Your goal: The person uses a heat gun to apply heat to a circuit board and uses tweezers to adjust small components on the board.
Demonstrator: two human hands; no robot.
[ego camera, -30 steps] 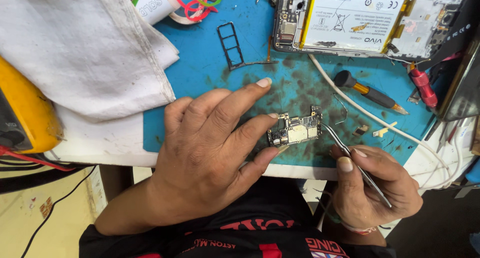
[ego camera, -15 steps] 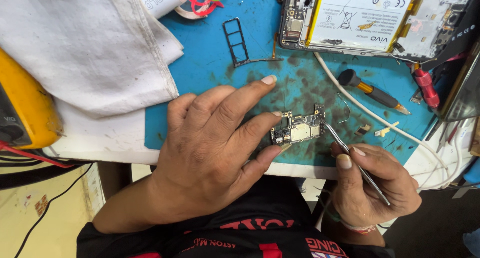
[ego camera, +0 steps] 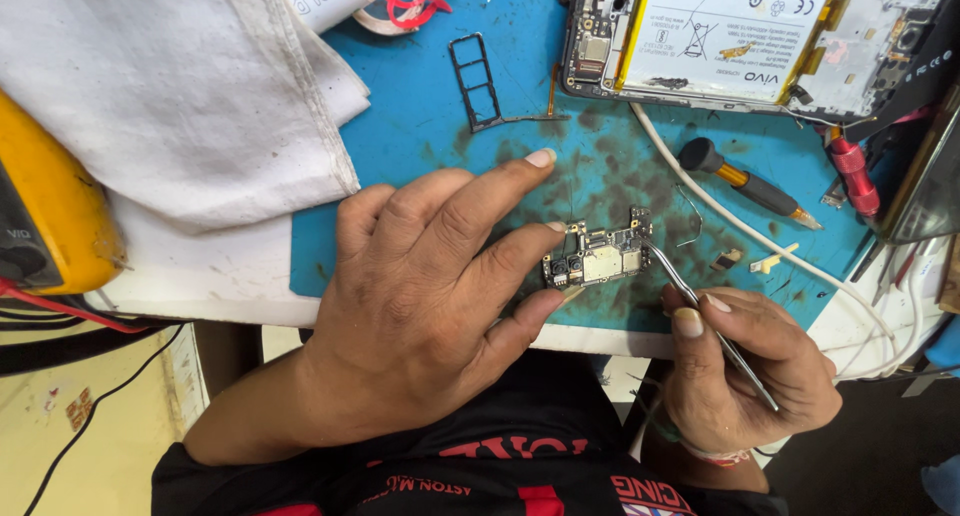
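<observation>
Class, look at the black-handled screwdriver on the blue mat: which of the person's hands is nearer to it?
Right. The right hand lies just below the screwdriver; the left hand lies further off to its left.

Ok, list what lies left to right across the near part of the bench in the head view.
Yellow meter → white cloth → left hand → small circuit board → metal tweezers held in the right hand → red-handled tool.

Little has changed. The left hand (ego camera: 420,306) has crept slightly right along the blue mat (ego camera: 400,136), carrying the small circuit board (ego camera: 597,261) with it. The tweezers (ego camera: 700,311) in the right hand (ego camera: 745,371) followed, tips remaining at the board's right edge.
</observation>
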